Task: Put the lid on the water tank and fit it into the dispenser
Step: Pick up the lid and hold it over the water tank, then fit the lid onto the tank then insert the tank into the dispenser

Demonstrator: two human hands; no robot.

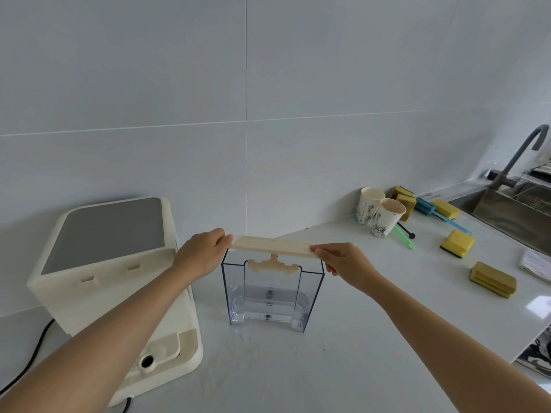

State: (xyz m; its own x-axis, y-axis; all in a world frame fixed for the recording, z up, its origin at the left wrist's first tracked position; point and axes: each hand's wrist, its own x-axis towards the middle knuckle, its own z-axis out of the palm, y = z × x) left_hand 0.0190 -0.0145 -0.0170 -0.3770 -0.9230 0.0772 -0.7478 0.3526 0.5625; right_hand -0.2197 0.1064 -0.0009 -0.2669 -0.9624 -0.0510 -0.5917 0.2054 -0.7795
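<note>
Cream lid [272, 247] is pinched endwise by left hand [200, 254] and right hand [347, 263], held level just above the tank [310, 281].

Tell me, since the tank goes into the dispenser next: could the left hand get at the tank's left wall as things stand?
Probably yes. The left hand is beside the water tank, and the counter between tank and dispenser looks bare. But its fingers grip the lid, so it must let go first.
</note>
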